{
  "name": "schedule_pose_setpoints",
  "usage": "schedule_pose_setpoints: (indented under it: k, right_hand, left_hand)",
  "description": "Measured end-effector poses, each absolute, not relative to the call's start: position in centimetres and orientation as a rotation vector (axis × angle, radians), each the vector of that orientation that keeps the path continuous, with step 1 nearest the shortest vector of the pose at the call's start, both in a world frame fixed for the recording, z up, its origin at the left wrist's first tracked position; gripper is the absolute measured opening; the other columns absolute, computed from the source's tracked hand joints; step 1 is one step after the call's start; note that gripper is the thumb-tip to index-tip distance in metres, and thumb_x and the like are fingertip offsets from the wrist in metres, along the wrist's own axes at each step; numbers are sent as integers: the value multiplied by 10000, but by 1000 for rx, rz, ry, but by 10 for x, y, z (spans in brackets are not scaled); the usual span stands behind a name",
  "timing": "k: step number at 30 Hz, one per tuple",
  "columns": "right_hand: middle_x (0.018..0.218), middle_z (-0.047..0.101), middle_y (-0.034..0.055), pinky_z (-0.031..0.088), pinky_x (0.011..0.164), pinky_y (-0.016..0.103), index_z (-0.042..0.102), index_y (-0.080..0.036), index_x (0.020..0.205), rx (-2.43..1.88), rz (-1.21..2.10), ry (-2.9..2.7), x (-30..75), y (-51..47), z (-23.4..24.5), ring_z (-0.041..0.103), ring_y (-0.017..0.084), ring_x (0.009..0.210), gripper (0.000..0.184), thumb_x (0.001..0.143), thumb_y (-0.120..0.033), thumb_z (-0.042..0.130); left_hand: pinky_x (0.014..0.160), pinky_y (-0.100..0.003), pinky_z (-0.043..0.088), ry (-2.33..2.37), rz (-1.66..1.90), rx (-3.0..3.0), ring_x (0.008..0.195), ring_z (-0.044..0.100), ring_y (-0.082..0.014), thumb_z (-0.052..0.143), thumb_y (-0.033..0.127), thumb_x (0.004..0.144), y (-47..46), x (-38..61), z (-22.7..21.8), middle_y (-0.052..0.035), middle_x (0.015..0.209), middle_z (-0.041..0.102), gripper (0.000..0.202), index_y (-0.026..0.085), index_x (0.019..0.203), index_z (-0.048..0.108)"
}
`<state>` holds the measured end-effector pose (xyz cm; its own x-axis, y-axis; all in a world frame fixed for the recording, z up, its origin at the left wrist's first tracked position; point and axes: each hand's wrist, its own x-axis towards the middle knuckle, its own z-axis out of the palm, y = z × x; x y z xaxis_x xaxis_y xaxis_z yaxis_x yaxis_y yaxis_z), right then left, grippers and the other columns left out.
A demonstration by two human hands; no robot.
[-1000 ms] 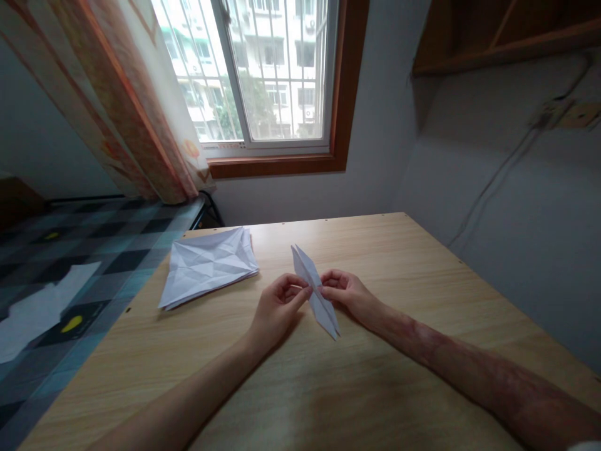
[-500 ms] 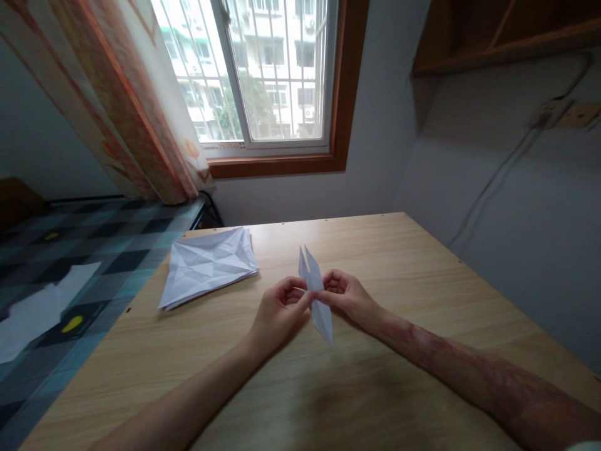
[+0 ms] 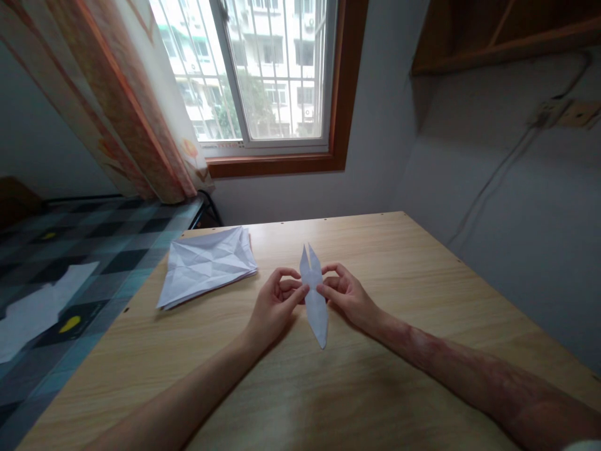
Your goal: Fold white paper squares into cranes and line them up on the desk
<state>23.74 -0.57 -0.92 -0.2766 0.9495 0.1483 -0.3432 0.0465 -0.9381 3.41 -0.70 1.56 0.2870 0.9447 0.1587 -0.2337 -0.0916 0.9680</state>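
Note:
A narrow white folded paper shape (image 3: 315,307), with two points at its far end and one at its near end, is held just above the wooden table (image 3: 385,382). My left hand (image 3: 275,305) pinches its left edge at the middle with thumb and forefinger. My right hand (image 3: 346,295) pinches the right edge opposite, fingers curled. The shape lies almost straight away from me.
A stack of creased white paper sheets (image 3: 206,264) lies on the table's far left part. Left of the table is a bed with a checked cover (image 3: 70,250) and a white sheet (image 3: 37,310). A curtain (image 3: 117,94) and window (image 3: 263,69) are behind; a wall runs along the right.
The folded shape has turned in my fingers, from slanting with its far end leftward to pointing nearly straight away from me. Both hands kept their pinch and shifted slightly.

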Motion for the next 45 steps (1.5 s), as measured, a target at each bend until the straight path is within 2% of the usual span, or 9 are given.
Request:
schedule_pose_setpoints:
  k: [11,15,22,29,31,33,35,40,45]
  right_hand:
    - [1045,748,5,550,812,324,556,-331,1435,-648,1541,-1301,240,-14,-4,715,197,889,617,914,-395,879]
    - [1122,737,24,541,836,323,575,-321,1435,-619,1543,-1350,243,-16,-3,699,192,924,564,939,-361,840]
    - [1043,700,4,502,732,263,606,-278,1358,-666,1465,-1418,240,-16,-2,632,134,785,496,936,-351,855]
    - [1149,691,13,538,710,253,401,-381,1653,-709,1297,-1482,237,-19,-6,653,115,764,904,899,-287,889]
    - [1097,692,11,548,730,266,562,-347,1564,-730,1238,-1530,237,-20,-6,647,123,775,721,912,-287,866]
    - [1080,700,28,550,759,283,754,-293,1342,-761,1180,-1579,238,-19,-5,650,143,817,419,931,-286,833]
    - [1125,704,55,547,769,296,841,-265,1162,-789,1142,-1587,239,-18,-5,657,163,862,226,940,-299,820]
    - [1170,688,75,545,793,314,887,-281,1107,-793,1167,-1497,240,-14,-5,666,190,923,212,953,-421,844]
    - [1032,736,79,527,823,351,888,-252,948,-788,1123,-1543,243,-13,-1,679,243,973,310,997,-541,788]
  left_hand:
    - [672,-276,635,815,1203,1206,702,779,-178,976,466,810,-1,30,15,4,835,810,518,213,1031,581]
    - [669,-254,619,856,1191,1243,722,758,-164,963,458,820,-2,29,17,-6,835,795,440,191,977,651]
    - [666,-250,605,898,1200,1231,728,740,-162,975,462,793,-2,28,16,-23,847,787,410,170,961,742]
    - [721,-278,621,903,1178,1225,768,777,-187,970,471,803,-1,28,14,-45,877,827,413,170,994,761]
    - [744,-300,630,898,1162,1224,783,789,-203,960,465,816,-1,27,14,-55,889,836,399,169,1003,768]
    - [761,-319,640,893,1156,1230,789,794,-213,937,453,839,-1,27,15,-59,895,837,369,167,1011,780]
    - [781,-323,645,883,1168,1246,805,795,-212,908,422,860,-1,26,15,-61,928,836,320,166,1017,796]
    - [796,-265,620,824,1164,1321,869,795,-195,925,297,819,-4,27,14,-55,953,832,313,176,1071,784]
    - [781,-274,613,784,1072,1383,894,798,-211,936,373,863,-9,30,14,-86,982,840,366,176,1110,751]
